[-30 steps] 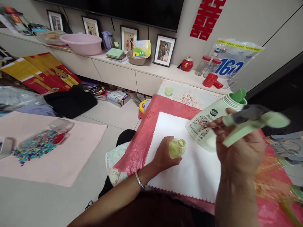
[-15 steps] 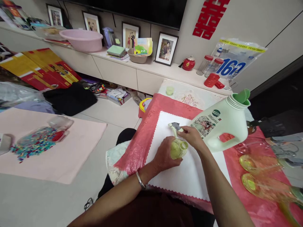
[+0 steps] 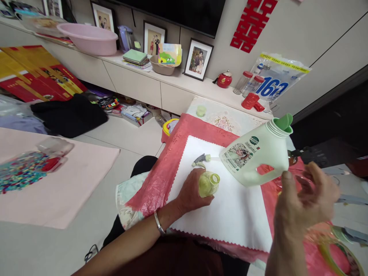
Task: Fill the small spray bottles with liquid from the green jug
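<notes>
My left hand [image 3: 193, 191] is wrapped round a small translucent yellow-green spray bottle [image 3: 208, 184], its open mouth tilted up and to the right. Just beyond it, a grey and pale green spray head [image 3: 201, 160] lies on the white scalloped mat [image 3: 230, 214]. My right hand [image 3: 309, 195] is raised at the right with fingers apart and nothing visible in them. Close by that hand, a large pale green detergent jug [image 3: 255, 153] stands on the mat's right side. The jug's neck is uncapped, and a green spout rises from it. My right hand partly hides bottles behind it.
Red plastic sheeting [image 3: 169, 153] covers the small table; a little green cup [image 3: 201, 111] sits at its back. A roll of tape [image 3: 342, 253] lies at lower right. Coloured beads [image 3: 25, 168] cover part of a pink sheet [image 3: 77, 184]. A cabinet [image 3: 135, 82] runs behind.
My right hand has let go of the spray head, now lying on the mat, and moved right past the jug, its fingers spread. My left hand still grips the bottle. The view has shifted slightly.
</notes>
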`<action>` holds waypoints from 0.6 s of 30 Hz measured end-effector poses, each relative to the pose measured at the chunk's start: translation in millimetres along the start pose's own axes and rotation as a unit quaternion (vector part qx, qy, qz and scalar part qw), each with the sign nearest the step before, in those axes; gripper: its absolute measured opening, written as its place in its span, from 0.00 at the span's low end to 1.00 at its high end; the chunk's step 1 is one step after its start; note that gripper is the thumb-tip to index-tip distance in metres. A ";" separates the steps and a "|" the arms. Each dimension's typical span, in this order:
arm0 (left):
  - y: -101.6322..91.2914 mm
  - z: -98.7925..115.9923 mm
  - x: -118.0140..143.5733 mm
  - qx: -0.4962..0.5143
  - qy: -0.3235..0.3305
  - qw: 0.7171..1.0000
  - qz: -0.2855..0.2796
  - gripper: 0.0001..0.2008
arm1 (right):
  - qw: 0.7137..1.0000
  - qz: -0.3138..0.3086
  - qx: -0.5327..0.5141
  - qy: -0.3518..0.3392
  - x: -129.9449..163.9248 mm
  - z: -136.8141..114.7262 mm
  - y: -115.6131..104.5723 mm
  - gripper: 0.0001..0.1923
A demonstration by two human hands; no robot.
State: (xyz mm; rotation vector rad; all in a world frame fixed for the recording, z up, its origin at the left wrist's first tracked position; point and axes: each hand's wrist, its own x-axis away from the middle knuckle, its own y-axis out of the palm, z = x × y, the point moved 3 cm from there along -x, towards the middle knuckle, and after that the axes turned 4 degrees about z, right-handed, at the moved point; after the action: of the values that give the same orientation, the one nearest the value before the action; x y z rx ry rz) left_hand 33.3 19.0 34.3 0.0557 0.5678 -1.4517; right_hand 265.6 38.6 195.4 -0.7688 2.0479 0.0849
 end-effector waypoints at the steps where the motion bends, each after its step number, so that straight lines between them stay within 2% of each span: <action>1: -0.1 0.7 -0.1 -0.002 0.006 1.000 0.000 0.45 | 0.998 -0.010 -0.033 0.059 -4.0 15.8 -2.0 0.32; 3: 0.1 1.5 -0.5 -0.004 0.016 1.000 0.002 0.45 | 0.970 -0.079 -0.123 0.191 -5.2 48.9 4.7 0.37; 4: 0.3 1.6 -0.7 -0.005 0.020 1.000 0.004 0.45 | 0.950 -0.118 -0.155 0.245 -2.9 62.8 10.9 0.36; 6: 1.0 1.2 -1.0 -0.007 0.024 1.000 0.006 0.45 | 0.921 -0.145 -0.193 0.306 3.2 81.9 22.8 0.31; 8: 1.6 0.9 -1.3 -0.009 0.024 1.000 0.006 0.45 | 0.914 -0.127 -0.214 0.322 7.6 89.3 32.4 0.28; 11: 1.6 1.1 -2.1 -0.006 0.015 1.000 0.002 0.46 | 0.908 -0.093 -0.242 0.328 7.9 83.9 39.4 0.29; 13: 1.5 1.2 -2.7 -0.005 0.009 1.000 -0.005 0.46 | 0.908 -0.077 -0.247 0.328 2.9 72.9 35.9 0.31; 15: 1.6 1.1 -3.0 -0.004 0.008 1.000 -0.011 0.45 | 0.913 -0.060 -0.242 0.323 -5.9 57.7 24.5 0.31; 18: 2.3 -0.2 -2.9 -0.004 0.009 1.000 -0.011 0.46 | 0.931 -0.029 -0.222 0.288 -24.4 32.3 -4.8 0.28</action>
State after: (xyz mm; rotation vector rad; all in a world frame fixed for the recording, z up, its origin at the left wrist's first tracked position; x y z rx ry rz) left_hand 35.3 22.0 34.6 0.0574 0.5910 -1.4709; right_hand 301.5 57.8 196.9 -1.2466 2.6015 0.3314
